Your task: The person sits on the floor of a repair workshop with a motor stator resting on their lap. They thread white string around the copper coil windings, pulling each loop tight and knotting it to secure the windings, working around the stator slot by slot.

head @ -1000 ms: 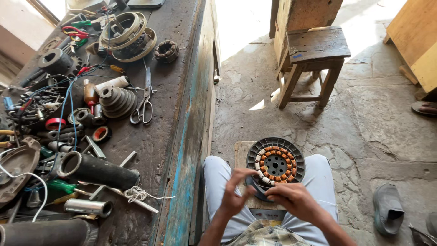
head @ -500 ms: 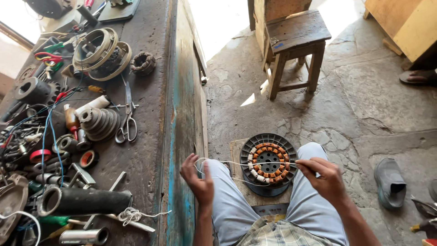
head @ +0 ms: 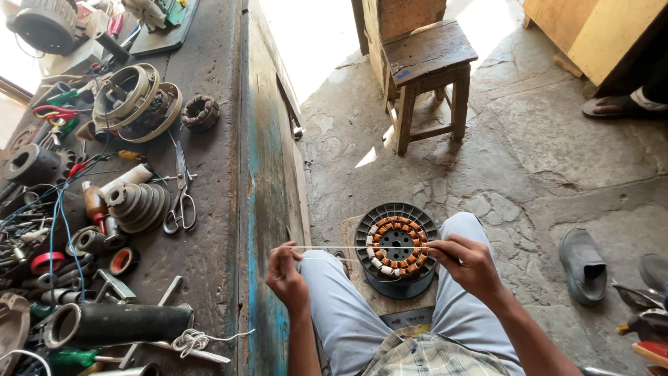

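So the stator (head: 397, 244), a round dark one with a ring of copper-coloured coils, sits between the person's knees on a small board (head: 362, 285) on the floor, just right of the workbench (head: 209, 230). A pale string (head: 348, 247) is stretched taut straight across it. The left hand (head: 285, 273) pinches one end near the bench edge, fingers closed on it, and the right hand (head: 466, 261) pinches the other end just right of the stator, also closed on it. Hands are well apart, with the string spanning the near half of the coil ring.

Progress-wise, my read: the coils look all wound and seated around the ring, so the winding part seems done. The lacing looks barely started, since I can't see ties around the coils, though that's too small to tell for sure. I'd guess most of the binding is left.

The scissors (head: 181, 195) lie untouched on the bench beside a stepped grey former (head: 139, 205), and a wooden stool (head: 428, 66) stands far off.
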`<state>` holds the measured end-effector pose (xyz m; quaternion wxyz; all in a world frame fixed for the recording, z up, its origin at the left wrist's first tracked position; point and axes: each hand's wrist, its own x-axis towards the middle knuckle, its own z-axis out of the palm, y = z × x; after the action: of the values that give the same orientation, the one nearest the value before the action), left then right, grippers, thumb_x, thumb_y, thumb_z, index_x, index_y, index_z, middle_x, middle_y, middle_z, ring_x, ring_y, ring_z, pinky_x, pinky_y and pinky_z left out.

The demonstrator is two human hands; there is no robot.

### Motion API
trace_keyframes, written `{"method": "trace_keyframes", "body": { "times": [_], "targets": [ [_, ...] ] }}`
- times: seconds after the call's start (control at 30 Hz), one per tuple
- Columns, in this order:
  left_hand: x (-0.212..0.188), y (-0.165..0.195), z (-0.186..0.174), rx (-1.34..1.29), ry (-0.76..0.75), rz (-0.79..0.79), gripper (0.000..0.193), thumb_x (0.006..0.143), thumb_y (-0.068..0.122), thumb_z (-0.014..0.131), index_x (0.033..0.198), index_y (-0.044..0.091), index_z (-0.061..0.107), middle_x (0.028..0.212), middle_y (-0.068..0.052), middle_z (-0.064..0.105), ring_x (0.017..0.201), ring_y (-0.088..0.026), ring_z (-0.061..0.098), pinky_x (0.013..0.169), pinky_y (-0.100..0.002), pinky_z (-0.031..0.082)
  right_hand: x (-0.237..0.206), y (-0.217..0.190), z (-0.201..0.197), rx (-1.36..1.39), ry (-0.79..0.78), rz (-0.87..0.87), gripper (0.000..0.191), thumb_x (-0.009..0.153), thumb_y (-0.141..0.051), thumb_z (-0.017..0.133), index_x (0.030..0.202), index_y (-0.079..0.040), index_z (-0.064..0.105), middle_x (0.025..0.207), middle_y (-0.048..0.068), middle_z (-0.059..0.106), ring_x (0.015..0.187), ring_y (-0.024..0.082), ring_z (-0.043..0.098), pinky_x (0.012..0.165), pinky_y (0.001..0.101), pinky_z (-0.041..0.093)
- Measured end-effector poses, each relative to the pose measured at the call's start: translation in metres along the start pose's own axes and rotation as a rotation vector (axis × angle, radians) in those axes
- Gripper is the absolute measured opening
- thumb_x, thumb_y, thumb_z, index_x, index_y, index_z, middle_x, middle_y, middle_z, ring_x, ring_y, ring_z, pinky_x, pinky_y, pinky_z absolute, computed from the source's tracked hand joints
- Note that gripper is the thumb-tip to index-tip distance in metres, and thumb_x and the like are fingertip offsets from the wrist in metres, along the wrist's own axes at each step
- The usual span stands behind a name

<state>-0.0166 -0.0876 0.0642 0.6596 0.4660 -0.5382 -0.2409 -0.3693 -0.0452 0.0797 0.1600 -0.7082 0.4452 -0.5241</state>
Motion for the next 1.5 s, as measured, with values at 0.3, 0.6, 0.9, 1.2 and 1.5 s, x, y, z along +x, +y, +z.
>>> {"method": "trace_keyframes", "body": {
  "times": [0.3, 0.6, 0.9, 1.2, 1.5],
  "targets": [
    [-0.044, 0.045, 0.062, 0.214, -0.861, 0.397, 0.037, 0.082, 0.025, 0.083, 0.111, 0.006, 0.071, 0.113, -0.011, 0.071, 0.114, -0.028, 0.062, 0.111, -0.050, 0.044, -0.019, -0.023, 0.034, 0.132, -0.144, -0.144, 0.018, 0.081, -0.010, 0.079, 0.099, -0.007, 0.076, 0.080, 0.002, 0.068, 0.069, 0.017, 0.061, 0.059, 0.0312, 0.050],
    [-0.006, 0.011, -0.004, 0.076, 0.113, 0.036, 0.015, 0.109, 0.010, 0.055, 0.101, 0.005, 0.066, 0.091, -0.008, 0.067, 0.097, -0.022, 0.067, 0.099, -0.041, 0.055, -0.010, 0.008, -0.007, 0.040, -0.025, 0.183, 0.014, 0.085, -0.008, 0.077, 0.099, -0.004, 0.076, 0.076, 0.003, 0.070, 0.061, 0.012, 0.064, 0.051, 0.0277, 0.049],
    [-0.053, 0.041, 0.067, 0.200, -0.695, 0.502, 0.043, 0.092, 0.047, 0.070, 0.112, 0.009, 0.071, 0.117, -0.010, 0.069, 0.122, -0.029, 0.059, 0.109, -0.047, 0.047, -0.002, -0.036, 0.027, 0.126, -0.246, -0.124, 0.016, 0.078, -0.010, 0.082, 0.093, -0.005, 0.077, 0.074, 0.005, 0.069, 0.060, 0.015, 0.067, 0.049, 0.0308, 0.051],
    [-0.004, 0.026, 0.002, 0.261, 0.088, 0.136, 0.018, 0.105, 0.014, 0.058, 0.092, 0.009, 0.069, 0.097, -0.006, 0.070, 0.098, -0.022, 0.068, 0.088, -0.037, 0.056, 0.003, -0.006, -0.021, 0.011, -0.032, 0.146, 0.013, 0.080, -0.008, 0.080, 0.092, -0.005, 0.078, 0.073, 0.004, 0.072, 0.059, 0.012, 0.066, 0.050, 0.0281, 0.051],
    [-0.047, 0.061, 0.069, 0.232, -0.706, 0.519, 0.041, 0.087, 0.038, 0.073, 0.111, 0.005, 0.070, 0.114, -0.011, 0.072, 0.115, -0.028, 0.062, 0.112, -0.049, 0.045, -0.005, -0.028, 0.011, 0.191, -0.260, -0.091, 0.017, 0.080, -0.011, 0.083, 0.095, -0.007, 0.078, 0.079, 0.004, 0.072, 0.066, 0.013, 0.069, 0.053, 0.0273, 0.053]
  ]
}}
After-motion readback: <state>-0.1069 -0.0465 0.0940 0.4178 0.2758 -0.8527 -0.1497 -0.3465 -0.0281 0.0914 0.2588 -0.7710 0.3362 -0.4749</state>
